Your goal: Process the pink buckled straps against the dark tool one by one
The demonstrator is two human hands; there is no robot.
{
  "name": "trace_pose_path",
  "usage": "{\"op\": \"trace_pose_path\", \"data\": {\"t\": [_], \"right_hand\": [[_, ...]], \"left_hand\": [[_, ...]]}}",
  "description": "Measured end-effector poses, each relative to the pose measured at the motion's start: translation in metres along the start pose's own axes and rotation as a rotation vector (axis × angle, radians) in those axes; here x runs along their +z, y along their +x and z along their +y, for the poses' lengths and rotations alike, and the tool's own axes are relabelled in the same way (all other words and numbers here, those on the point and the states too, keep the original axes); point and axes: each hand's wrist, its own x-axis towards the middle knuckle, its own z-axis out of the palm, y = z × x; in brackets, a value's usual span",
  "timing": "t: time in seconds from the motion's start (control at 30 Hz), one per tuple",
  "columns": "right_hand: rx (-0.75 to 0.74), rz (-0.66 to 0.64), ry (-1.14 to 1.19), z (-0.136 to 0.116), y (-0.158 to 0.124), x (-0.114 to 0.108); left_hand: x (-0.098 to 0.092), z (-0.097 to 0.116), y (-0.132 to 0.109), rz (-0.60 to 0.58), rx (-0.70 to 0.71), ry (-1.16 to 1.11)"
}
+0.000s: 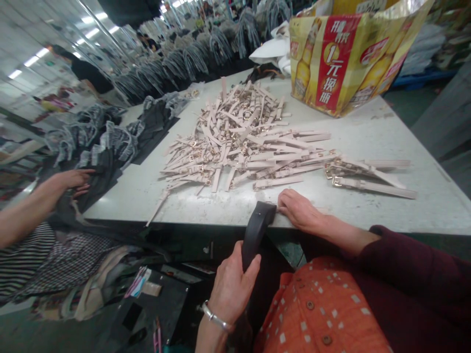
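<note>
My left hand [233,279], with a silver bracelet at its wrist, is wrapped round a curved black handle or strap [255,230] near the table's front edge. My right hand [300,210] is pinched beside the upper end of that black piece; what its fingers hold is hidden. Beyond my hands a large heap of pale pink straps with gold buckles [239,132] covers the middle of the table. Several more buckled straps [375,187] lie in a small group to the right of the heap.
A yellow and red box [331,63] stands on the table [412,147] at the back right. Black bags with wrapped handles [117,142] lie at the left, where a co-worker's hand [75,181] reaches in. A black surface with tools [158,299] is below.
</note>
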Motion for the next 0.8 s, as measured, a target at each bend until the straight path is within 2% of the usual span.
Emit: {"op": "trace_pose_path", "data": {"t": [0.13,0.33,0.43,0.6,0.8], "right_hand": [[0.056,0.011,0.041,0.002,0.001,-0.001],[0.260,0.048,0.198,0.001,0.004,-0.008],[0.214,0.056,0.181,0.001,-0.002,-0.012],[0.059,0.023,-0.025,0.005,-0.017,-0.017],[0.170,0.061,0.071,0.010,-0.020,-0.013]], "left_hand": [[-0.001,0.000,0.000,-0.002,0.001,-0.015],[0.000,-0.001,0.000,0.000,0.012,0.008],[-0.001,0.001,-0.001,-0.004,0.015,0.034],[-0.002,0.007,-0.002,-0.016,0.001,0.090],[0.001,0.017,-0.009,-0.043,0.046,0.143]]}}
